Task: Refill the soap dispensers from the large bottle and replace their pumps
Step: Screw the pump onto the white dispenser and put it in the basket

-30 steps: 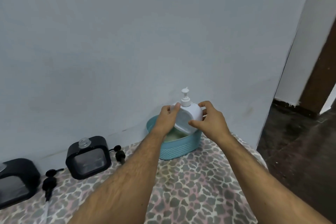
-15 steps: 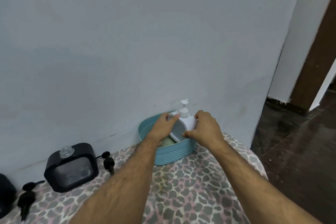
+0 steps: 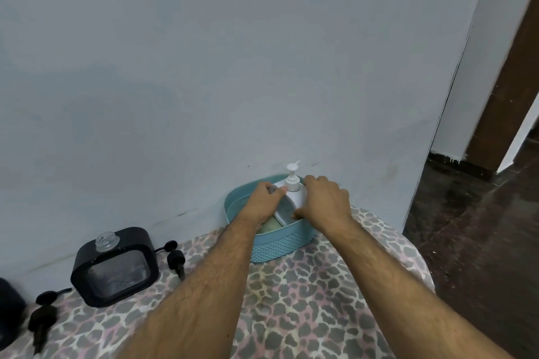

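A white soap dispenser (image 3: pixel 293 194) with its white pump on top stands low inside a light blue basket (image 3: pixel 280 243) against the wall. My left hand (image 3: pixel 264 202) grips its left side and my right hand (image 3: pixel 326 201) grips its right side. A black square dispenser (image 3: pixel 115 268) with a clear window and an open threaded neck stands at the left, no pump in it. A black pump (image 3: pixel 174 258) lies beside it on the right. Another black pump (image 3: pixel 42 318) lies at the far left, next to a second black dispenser (image 3: pixel 8 312) cut by the frame edge.
Everything rests on a table covered in a leopard-print cloth (image 3: pixel 303 300), pushed against a grey-blue wall (image 3: pixel 233 67). The table's right edge drops to a dark floor (image 3: pixel 481 242). A doorway with a brown frame (image 3: pixel 507 81) opens at the right.
Both hands have lowered the white dispenser from above the basket rim down into the basket. The view has shifted right, so the black dispensers sit further left.
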Available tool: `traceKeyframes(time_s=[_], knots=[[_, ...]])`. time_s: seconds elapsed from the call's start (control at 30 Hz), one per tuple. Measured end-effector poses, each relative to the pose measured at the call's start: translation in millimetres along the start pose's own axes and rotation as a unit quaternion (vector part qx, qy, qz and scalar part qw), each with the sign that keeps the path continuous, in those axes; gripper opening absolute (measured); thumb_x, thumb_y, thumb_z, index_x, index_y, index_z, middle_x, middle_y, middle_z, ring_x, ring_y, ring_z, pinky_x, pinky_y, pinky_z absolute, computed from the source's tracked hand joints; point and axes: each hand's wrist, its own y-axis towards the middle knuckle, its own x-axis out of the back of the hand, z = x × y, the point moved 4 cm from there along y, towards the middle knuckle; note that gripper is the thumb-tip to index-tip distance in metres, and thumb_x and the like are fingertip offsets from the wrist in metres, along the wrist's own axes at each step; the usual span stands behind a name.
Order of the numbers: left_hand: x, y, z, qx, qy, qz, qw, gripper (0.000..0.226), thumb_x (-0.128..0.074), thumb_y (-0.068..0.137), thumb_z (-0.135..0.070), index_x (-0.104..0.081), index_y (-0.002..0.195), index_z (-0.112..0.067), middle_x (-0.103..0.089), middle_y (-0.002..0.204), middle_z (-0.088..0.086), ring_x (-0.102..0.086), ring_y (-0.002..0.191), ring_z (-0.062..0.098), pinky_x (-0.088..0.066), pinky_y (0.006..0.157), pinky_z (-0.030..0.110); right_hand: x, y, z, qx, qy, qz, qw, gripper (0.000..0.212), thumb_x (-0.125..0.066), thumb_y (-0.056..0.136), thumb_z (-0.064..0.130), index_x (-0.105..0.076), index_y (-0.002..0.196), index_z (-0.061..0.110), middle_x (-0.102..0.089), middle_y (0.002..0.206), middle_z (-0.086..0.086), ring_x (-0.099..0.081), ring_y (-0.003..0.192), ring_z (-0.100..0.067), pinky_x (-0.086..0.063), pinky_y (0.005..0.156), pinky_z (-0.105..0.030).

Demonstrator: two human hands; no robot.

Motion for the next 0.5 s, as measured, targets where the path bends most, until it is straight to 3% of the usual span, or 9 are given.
traceKeyframes(time_s=[0.17, 0.27, 0.37, 0.5], knots=[[4.1, -5.0, -6.6, -0.023, 0.035, -0.045, 0.998, 0.049, -0.065, 0.093, -0.036, -0.047, 0.13, -0.009, -0.058, 0.125, 0.008, -0.055, 0.112, 0.02, -0.043, 0.093, 0.031, 0.0, -4.9, -2.5, 0.008, -0.009, -0.031, 0.999, 0.047, -0.074, 0.077, 0.057, -0.067, 0.113, 0.028, -0.062, 0.105, 0.0, -0.059, 0.098, -0.022, -0.04, 0.08, -0.037], [8.3, -14.2, -21.6, -0.072, 0.17, -0.09, 0.979, 0.045, -0.065, 0.092, -0.039, -0.057, 0.123, -0.007, -0.064, 0.119, 0.009, -0.059, 0.107, 0.023, -0.043, 0.084, 0.029, 0.6, -6.7, 0.0, 0.012, -0.034, -0.035, 0.999, 0.042, -0.067, 0.083, 0.058, -0.07, 0.112, 0.028, -0.06, 0.106, -0.001, -0.056, 0.099, -0.022, -0.039, 0.079, -0.036], [13.0, -27.9, -37.9, -0.125, 0.263, -0.118, 0.95, 0.045, -0.064, 0.091, -0.045, -0.065, 0.114, -0.007, -0.066, 0.115, 0.011, -0.061, 0.1, 0.023, -0.04, 0.077, 0.028, 2.9, -7.9, 1.4, 0.012, -0.041, -0.018, 0.999, 0.04, -0.061, 0.09, 0.055, -0.068, 0.117, 0.027, -0.059, 0.114, -0.003, -0.052, 0.107, -0.024, -0.04, 0.084, -0.038], [34.1, -64.0, -44.1, -0.181, 0.279, -0.141, 0.933, 0.057, -0.054, 0.092, -0.057, -0.062, 0.126, -0.012, -0.064, 0.125, 0.006, -0.059, 0.114, 0.021, -0.044, 0.093, 0.031, 10.7, -21.6, 5.3, 0.047, 0.011, -0.032, 0.998, 0.044, -0.05, 0.097, 0.049, -0.055, 0.136, 0.028, -0.049, 0.142, -0.005, -0.041, 0.13, -0.028, -0.036, 0.101, -0.045]])
